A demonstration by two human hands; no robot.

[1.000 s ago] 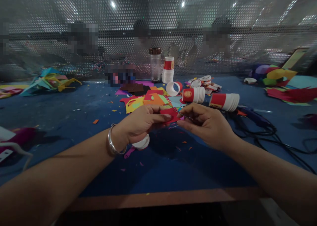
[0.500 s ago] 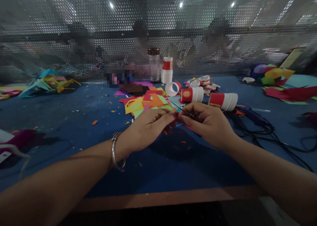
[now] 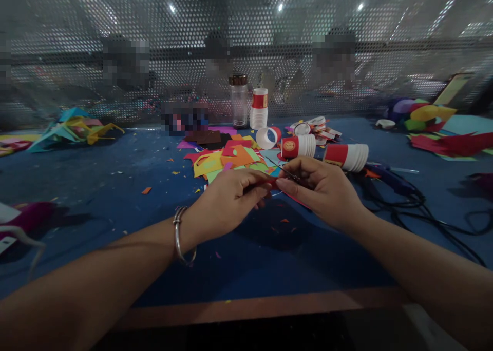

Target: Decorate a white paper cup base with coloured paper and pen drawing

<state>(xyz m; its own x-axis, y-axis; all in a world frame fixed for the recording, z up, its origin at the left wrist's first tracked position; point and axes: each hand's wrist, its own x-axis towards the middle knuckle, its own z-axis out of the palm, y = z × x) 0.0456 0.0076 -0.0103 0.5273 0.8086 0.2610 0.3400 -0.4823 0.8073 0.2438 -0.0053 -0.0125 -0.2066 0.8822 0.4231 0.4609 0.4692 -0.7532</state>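
Beyond the right hand [image 3: 323, 193], stacked cups [image 3: 299, 147] show a gold emblem [image 3: 290, 147].

Behind the blue counter [image 3: 96, 187] stands a perforated grey screen [image 3: 254, 27]; bright lights [image 3: 280, 7] show high above the counter, whose front edge [image 3: 269, 307] is brown.

Over the middle of the table [image 3: 215, 284], your left hand [image 3: 229, 202] is just left of your right hand [image 3: 321, 189], a paper piece [image 3: 273, 182] between them and scissors [image 3: 283, 169] in the right. Beyond them you have a paper heap [image 3: 233, 158]; behind that, near the back edge, a bottle [image 3: 239, 105] stands left of an upright cup stack [image 3: 259, 114]. Rightward from the heap lie a loose cup [image 3: 268, 138], a cup stack [image 3: 298, 147], a second stack [image 3: 345, 157] and a corded tool [image 3: 391, 178]. One paper pile [image 3: 75, 127] lies toward the back left corner, another [image 3: 450, 143] toward the right edge
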